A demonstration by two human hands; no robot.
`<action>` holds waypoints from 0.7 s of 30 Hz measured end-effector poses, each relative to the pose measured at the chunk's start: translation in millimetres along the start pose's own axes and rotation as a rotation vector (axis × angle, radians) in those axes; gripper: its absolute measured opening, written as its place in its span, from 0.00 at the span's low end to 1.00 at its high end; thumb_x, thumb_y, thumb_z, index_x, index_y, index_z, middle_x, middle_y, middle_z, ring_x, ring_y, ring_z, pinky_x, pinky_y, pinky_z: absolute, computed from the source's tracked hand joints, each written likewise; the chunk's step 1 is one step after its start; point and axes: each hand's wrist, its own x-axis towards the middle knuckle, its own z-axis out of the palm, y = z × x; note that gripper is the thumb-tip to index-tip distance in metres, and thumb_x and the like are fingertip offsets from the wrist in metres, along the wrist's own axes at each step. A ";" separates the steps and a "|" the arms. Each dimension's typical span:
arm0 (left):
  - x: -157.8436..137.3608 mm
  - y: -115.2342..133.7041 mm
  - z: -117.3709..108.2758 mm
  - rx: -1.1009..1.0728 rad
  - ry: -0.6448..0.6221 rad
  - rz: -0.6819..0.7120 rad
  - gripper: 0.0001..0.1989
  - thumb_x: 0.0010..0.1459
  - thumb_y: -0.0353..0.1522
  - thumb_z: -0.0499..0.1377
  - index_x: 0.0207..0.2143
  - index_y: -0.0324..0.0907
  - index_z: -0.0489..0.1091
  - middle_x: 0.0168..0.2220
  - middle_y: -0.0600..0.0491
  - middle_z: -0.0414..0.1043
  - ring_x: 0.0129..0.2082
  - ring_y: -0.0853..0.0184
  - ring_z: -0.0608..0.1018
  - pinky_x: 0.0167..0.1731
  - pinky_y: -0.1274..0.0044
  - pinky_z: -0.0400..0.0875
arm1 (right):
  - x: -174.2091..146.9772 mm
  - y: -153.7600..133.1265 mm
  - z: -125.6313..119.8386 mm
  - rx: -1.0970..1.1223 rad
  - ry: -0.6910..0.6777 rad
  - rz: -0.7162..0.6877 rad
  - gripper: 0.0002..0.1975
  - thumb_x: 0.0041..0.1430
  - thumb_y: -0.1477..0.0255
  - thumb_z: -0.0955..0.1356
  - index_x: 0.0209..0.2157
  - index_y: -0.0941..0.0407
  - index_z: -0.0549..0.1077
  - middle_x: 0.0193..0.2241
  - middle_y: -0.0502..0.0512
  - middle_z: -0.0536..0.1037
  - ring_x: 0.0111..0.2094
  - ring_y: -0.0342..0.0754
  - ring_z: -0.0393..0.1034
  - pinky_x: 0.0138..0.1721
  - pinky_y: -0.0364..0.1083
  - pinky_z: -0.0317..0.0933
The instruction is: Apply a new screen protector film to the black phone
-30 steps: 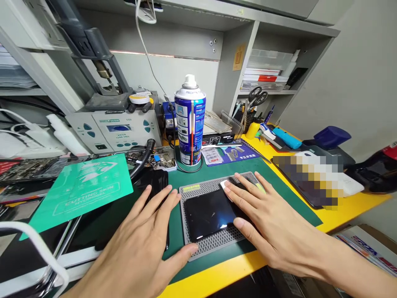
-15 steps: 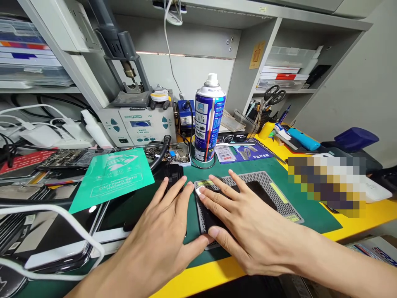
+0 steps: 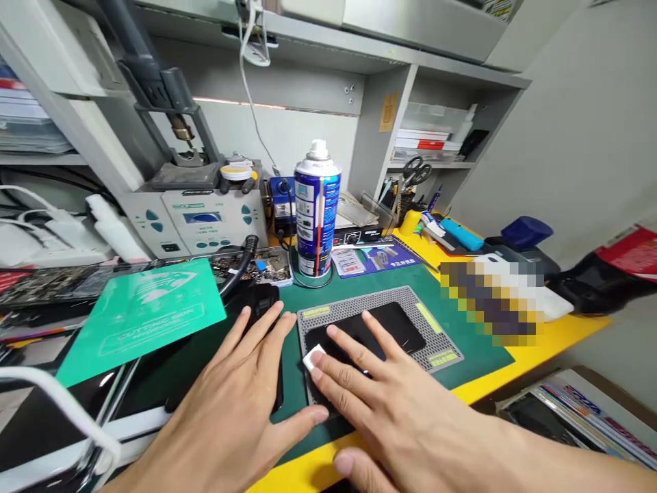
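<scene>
Here on the yellow tabletop (image 3: 564, 335), a glossy black panel (image 3: 395, 325) on a grey perforated mat (image 3: 440, 342) is partly covered by the right grip (image 3: 405, 411), spread flat, white pad (image 3: 311, 357) pinned under fingertips, left grip (image 3: 236, 390) splayed empty.

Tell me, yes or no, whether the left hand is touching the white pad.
No, the right hand is the one touching the white pad.

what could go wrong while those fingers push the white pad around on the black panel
The right hand presses the white pad at one end of the black panel, which might slip on the grey perforated mat. The left hand's thumb lies close by, so the hands could bump.
</scene>
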 end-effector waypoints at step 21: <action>-3.4 -9.0 21.3 0.020 0.084 0.068 0.50 0.53 0.62 0.57 0.62 0.31 0.59 0.58 0.26 0.70 0.57 0.32 0.74 0.46 0.47 0.78 | -28.9 -0.5 55.5 -0.527 0.345 0.094 0.36 0.72 0.50 0.53 0.66 0.64 0.63 0.69 0.61 0.62 0.70 0.64 0.51 0.71 0.65 0.34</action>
